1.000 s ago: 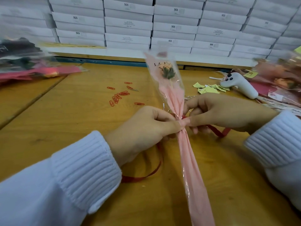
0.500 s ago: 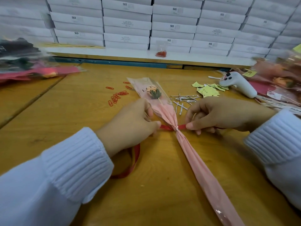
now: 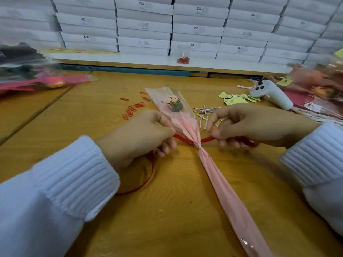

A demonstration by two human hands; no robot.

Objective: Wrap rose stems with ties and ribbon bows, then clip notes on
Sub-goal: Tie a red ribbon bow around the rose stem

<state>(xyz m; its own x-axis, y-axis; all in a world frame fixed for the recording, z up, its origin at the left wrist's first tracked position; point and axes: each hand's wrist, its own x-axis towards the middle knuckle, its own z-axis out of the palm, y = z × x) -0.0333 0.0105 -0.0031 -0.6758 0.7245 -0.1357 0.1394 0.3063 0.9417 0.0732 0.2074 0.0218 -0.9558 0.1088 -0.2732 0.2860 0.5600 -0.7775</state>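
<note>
Pinching the red ribbon (image 3: 208, 139) on both sides, I am holding my left hand (image 3: 137, 138) at nine o'clock and my right hand (image 3: 250, 125) at three o'clock of the tied neck. The wrapped rose (image 3: 217, 177) is lying on the table (image 3: 176, 219), bloom pointing toward eleven o'clock.

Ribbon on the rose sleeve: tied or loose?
Loose. The red ribbon crosses the sleeve at its cinched neck, no knot or bow; left hand and right hand each pinch one side.
</note>
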